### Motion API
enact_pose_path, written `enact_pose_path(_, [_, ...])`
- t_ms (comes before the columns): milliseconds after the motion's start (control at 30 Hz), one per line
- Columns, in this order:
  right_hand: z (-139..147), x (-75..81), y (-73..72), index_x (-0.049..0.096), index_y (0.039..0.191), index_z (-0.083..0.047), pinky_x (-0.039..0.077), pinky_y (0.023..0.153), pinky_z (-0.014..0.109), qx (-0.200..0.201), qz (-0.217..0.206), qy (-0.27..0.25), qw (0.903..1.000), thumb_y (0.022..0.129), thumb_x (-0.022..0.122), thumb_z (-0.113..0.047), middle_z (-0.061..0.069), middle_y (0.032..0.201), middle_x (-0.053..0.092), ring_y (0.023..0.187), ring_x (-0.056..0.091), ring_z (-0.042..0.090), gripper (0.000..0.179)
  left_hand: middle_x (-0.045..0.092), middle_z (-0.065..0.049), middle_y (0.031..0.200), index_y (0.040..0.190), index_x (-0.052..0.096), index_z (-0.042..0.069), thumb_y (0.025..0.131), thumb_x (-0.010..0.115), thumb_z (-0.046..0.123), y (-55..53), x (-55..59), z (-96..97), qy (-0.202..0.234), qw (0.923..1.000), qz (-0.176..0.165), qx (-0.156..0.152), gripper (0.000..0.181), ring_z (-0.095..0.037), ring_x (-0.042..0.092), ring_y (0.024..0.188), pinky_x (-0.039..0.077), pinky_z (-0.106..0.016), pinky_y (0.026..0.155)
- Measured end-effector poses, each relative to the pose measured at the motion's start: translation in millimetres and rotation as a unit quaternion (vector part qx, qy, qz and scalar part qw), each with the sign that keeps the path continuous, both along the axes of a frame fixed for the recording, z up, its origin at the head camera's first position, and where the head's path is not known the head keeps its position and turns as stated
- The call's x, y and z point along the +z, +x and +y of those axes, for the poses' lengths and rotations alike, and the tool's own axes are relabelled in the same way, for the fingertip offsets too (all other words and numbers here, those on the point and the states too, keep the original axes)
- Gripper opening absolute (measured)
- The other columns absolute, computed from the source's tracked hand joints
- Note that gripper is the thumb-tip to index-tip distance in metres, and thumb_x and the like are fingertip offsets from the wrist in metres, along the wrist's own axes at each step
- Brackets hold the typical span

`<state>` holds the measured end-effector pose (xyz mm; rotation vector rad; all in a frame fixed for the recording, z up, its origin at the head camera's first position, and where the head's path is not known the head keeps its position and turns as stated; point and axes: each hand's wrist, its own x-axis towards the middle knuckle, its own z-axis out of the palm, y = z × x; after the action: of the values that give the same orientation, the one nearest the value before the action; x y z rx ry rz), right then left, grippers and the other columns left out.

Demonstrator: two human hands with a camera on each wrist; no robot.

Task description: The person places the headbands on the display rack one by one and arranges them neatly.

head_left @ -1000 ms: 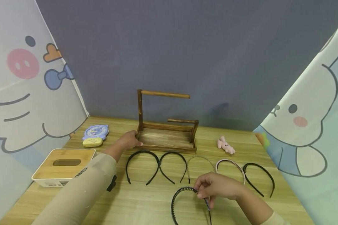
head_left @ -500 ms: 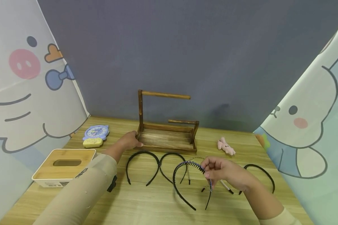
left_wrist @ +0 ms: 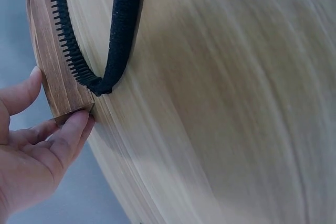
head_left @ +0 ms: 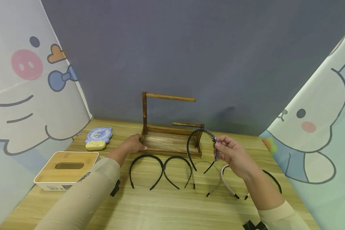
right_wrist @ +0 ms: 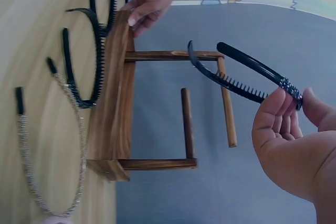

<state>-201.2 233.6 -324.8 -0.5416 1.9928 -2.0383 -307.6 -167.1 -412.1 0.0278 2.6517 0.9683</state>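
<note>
My right hand (head_left: 233, 156) pinches a black toothed headband (head_left: 201, 130) by one side, where blue glitter stones show. It is held up in front of the right end of a wooden rack (head_left: 166, 140), its two ends pointing down. The rack has a shallow tray base, a tall post with a long bar and a short post with a short bar; both bars are bare. My left hand (head_left: 134, 143) grips the rack's left end, thumb at the front edge and fingers around the corner (left_wrist: 68, 114).
Along the rack's front lie two black headbands (head_left: 146, 156), a gold chain-like one (head_left: 219, 182), a pale pink one (head_left: 229, 187) and another black one (head_left: 273, 179). At left stand a tissue box (head_left: 49, 164), a blue clock (head_left: 98, 134) and a yellow case (head_left: 95, 145).
My right hand has lifted the glitter headband from the front of the table up and forward to the rack's right end, now covering the pink plush toy. My left hand has stayed on the rack.
</note>
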Motion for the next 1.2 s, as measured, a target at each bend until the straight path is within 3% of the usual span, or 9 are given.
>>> enact_pose_path(233, [-3, 20.5, -19.8, 0.056, 0.107, -0.01, 0.055, 0.068, 0.026, -0.015, 0.014, -0.079, 0.9966, 0.102, 0.051, -0.006, 0.0, 0.09, 0.062, 0.08, 0.062, 0.013, 0.008, 0.026, -0.028, 0.156, 0.154, 0.022, -0.002, 0.095, 0.067, 0.026, 0.1, -0.7, 0.3, -0.01, 0.9999, 0.003, -0.001, 0.079, -0.047, 0.03, 0.141, 0.033, -0.06, 0.111])
enact_pose_path(467, [-6, 40.8, -40.7, 0.055, 0.109, -0.006, 0.058, 0.07, 0.028, -0.071, 0.044, -0.075, 0.9937, 0.098, 0.059, -0.008, 0.001, 0.09, 0.061, 0.081, 0.062, 0.013, 0.012, 0.026, -0.027, 0.157, 0.154, 0.023, -0.002, 0.095, 0.067, 0.027, 1.5, 0.6, 1.2, -0.013, 0.9999, 0.003, -0.002, 0.079, -0.047, 0.029, 0.142, 0.032, -0.059, 0.112])
enact_pose_path(767, [-11, 54.7, -77.4, 0.049, 0.116, -0.006, 0.059, 0.076, 0.031, -0.163, 0.104, -0.001, 0.9812, 0.095, 0.065, -0.014, 0.005, 0.1, 0.049, 0.086, 0.056, 0.016, 0.028, 0.032, -0.029, 0.154, 0.152, 0.026, -0.004, 0.095, 0.066, 0.025, 3.1, 2.8, 2.3, -0.019, 0.9997, 0.012, -0.005, 0.076, -0.047, 0.033, 0.139, 0.034, -0.058, 0.111])
enact_pose_path(967, [-23, 63.6, -96.0, 0.05, 0.121, -0.008, 0.059, 0.078, 0.03, -0.222, 0.121, 0.083, 0.9641, 0.094, 0.066, -0.023, 0.005, 0.105, 0.052, 0.088, 0.059, 0.017, 0.035, 0.032, -0.028, 0.154, 0.152, 0.026, -0.004, 0.095, 0.067, 0.025, 3.6, 2.6, 2.6, -0.018, 0.9997, 0.015, -0.003, 0.076, -0.047, 0.033, 0.14, 0.033, -0.057, 0.112])
enact_pose_path(1200, [-38, 60.4, -116.9, 0.049, 0.121, -0.005, 0.059, 0.075, 0.026, -0.234, 0.154, 0.128, 0.9514, 0.095, 0.067, -0.022, 0.003, 0.101, 0.052, 0.086, 0.057, 0.016, 0.036, 0.033, -0.028, 0.153, 0.152, 0.026, -0.003, 0.094, 0.067, 0.026, 3.8, 2.5, 1.7, -0.027, 0.9995, 0.017, -0.004, 0.077, -0.047, 0.033, 0.14, 0.033, -0.058, 0.112])
